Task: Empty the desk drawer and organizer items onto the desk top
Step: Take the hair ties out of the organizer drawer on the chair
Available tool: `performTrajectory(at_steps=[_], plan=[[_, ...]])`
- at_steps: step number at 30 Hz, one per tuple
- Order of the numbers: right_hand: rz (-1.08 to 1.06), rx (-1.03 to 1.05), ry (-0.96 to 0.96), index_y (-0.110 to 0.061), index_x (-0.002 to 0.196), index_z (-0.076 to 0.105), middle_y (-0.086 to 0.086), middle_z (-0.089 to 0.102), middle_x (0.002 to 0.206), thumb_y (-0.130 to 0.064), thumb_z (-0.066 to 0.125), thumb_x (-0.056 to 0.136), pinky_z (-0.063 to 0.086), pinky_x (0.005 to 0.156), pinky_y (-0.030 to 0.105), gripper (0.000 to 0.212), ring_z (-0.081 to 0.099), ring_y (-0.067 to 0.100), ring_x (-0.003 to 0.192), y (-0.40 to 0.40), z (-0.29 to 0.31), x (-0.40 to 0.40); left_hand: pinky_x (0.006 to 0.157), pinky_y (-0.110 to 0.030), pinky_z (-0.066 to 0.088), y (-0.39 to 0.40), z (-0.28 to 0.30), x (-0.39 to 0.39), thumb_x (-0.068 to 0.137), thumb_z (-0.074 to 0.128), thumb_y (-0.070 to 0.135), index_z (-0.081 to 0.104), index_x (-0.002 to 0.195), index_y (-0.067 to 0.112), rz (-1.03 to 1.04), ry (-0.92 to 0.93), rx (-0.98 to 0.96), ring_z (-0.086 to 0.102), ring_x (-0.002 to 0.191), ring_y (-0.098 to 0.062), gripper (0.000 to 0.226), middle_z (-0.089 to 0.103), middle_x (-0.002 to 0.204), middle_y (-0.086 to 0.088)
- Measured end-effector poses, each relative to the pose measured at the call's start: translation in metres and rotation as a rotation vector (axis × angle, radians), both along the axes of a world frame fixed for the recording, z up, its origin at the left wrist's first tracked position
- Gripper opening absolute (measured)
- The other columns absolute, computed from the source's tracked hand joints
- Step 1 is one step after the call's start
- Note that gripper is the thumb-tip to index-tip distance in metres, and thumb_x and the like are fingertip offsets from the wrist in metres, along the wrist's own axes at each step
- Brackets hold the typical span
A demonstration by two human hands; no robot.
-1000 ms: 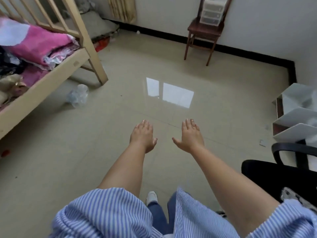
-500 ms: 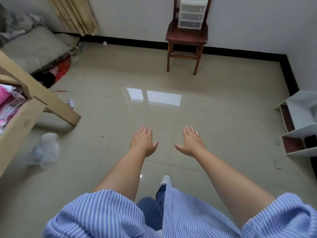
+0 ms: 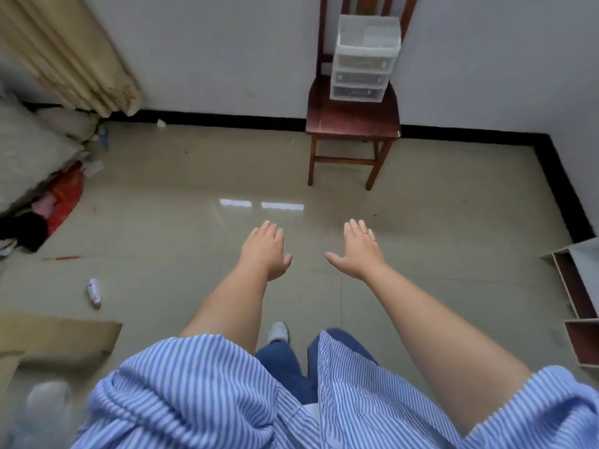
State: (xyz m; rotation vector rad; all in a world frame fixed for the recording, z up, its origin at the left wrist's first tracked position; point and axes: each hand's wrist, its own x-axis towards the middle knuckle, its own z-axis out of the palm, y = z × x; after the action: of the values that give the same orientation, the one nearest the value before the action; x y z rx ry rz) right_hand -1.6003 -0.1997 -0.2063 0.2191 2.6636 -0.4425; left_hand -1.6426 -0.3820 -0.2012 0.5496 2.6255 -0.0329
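Note:
A clear plastic organizer with three small drawers (image 3: 364, 59) stands on the seat of a dark wooden chair (image 3: 353, 121) against the far wall. My left hand (image 3: 264, 249) and my right hand (image 3: 358, 249) are stretched out in front of me over the tiled floor, palms down, fingers apart, holding nothing. Both hands are well short of the chair. No desk is in view.
A rolled beige curtain (image 3: 68, 56) hangs at the far left above bedding and a red bag (image 3: 64, 196). A small white bottle (image 3: 94, 290) lies on the floor. A wooden bed corner (image 3: 55, 335) is at the left, a white shelf unit (image 3: 580, 286) at the right.
The view has swung left-to-right and forward: the chair with the organizer is now nearer and more central. The bed slid out to the left. Both hands stay open and extended.

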Motion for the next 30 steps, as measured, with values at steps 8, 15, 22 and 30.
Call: performTrajectory(at_steps=[8,15,22,30], plan=[[-0.185,0.011,-0.025,-0.001,0.144,0.005,0.015,0.002,0.157,-0.045,0.047,0.089,0.002,0.120,0.038,0.082,-0.002,0.027,0.145,0.116,-0.013,-0.208,0.118,-0.037,0.017,0.132,-0.013,-0.230,0.095,0.041,0.039,0.028,0.139,0.000,-0.250,0.026,0.027,0.017,0.143,-0.026,0.061,0.031,0.150,-0.012],[-0.221,-0.042,-0.063,-0.001,0.143,0.009,0.014,0.006,0.157,-0.043,0.048,0.089,0.003,0.120,0.039,0.079,-0.001,0.027,0.145,0.210,-0.014,-0.392,0.114,-0.035,0.025,0.223,-0.014,-0.421,0.093,0.043,0.039,0.035,0.134,0.001,-0.211,0.024,0.041,0.023,0.140,-0.026,0.056,0.039,0.143,-0.012],[-0.251,-0.127,-0.123,-0.001,0.144,0.008,0.013,0.007,0.157,-0.039,0.047,0.091,0.007,0.120,0.040,0.075,0.001,0.027,0.145,0.252,-0.030,-0.546,0.118,-0.038,0.018,0.263,-0.031,-0.573,0.094,0.042,0.039,0.025,0.141,0.001,-0.171,0.016,0.058,0.014,0.144,-0.026,0.063,0.027,0.152,-0.012],[-0.860,-0.657,-0.235,-0.007,0.144,0.014,0.011,0.019,0.155,-0.031,0.051,0.092,0.024,0.115,0.037,0.068,0.023,0.027,0.141,0.275,-0.076,-0.677,0.120,-0.039,0.012,0.304,-0.073,-0.708,0.096,0.040,0.036,0.014,0.145,0.003,-0.180,-0.028,0.067,0.005,0.146,-0.026,0.065,0.014,0.157,-0.013]])
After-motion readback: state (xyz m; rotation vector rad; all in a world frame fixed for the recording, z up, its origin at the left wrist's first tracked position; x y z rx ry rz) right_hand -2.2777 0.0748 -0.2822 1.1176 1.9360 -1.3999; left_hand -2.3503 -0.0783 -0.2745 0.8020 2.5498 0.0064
